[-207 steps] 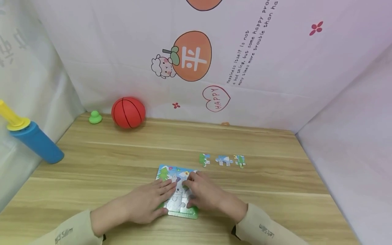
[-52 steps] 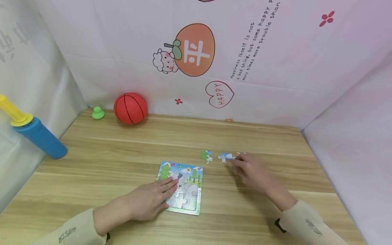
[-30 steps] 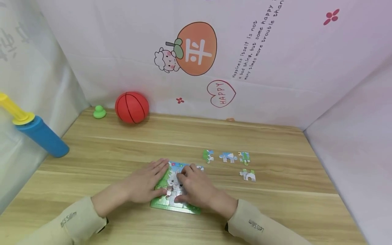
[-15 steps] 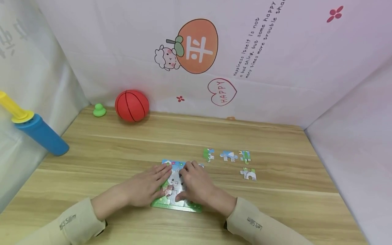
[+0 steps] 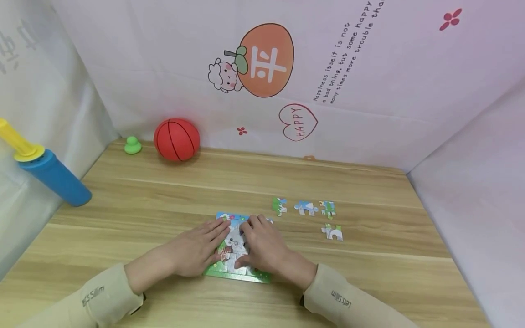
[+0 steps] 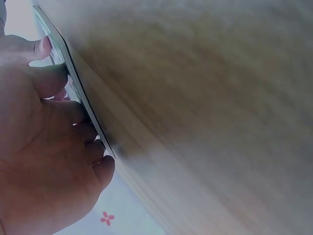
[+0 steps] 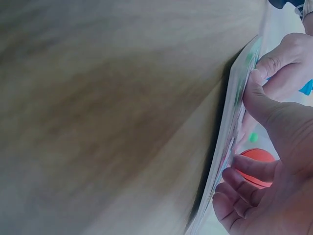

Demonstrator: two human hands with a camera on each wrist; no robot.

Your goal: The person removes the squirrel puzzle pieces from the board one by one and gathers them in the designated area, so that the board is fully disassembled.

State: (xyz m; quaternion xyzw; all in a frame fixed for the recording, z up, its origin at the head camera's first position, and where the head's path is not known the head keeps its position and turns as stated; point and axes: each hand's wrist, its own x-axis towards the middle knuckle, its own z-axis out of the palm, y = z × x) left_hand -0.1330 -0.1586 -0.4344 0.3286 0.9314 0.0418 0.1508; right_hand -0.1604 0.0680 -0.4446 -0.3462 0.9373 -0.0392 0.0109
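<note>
A picture jigsaw puzzle (image 5: 237, 276) with a grey animal on it lies on the table in front of me. My left hand (image 5: 196, 249) rests on its left side with the fingers stretched out. Over the right side is my right hand (image 5: 265, 246), its bent fingers and thumb touching the puzzle. In the right wrist view a gap shows between thumb and fingers, and no lifted piece is visible. The right hand hides part of the picture. Several loose pieces lie to the right, among them a green one (image 5: 279, 206) and a grey-white one (image 5: 333, 232).
At the back left stand a red ball (image 5: 177, 140) with black lines and a small green toy (image 5: 132, 145). A blue hand pump (image 5: 55, 177) with a yellow handle leans at the left edge. Printed cloth (image 5: 361, 132) walls in the wooden table (image 5: 164, 191).
My right hand has come back from the loose pieces to the puzzle. Another piece now lies below their row. My left hand slid slightly up the puzzle; the last half second shows little movement.
</note>
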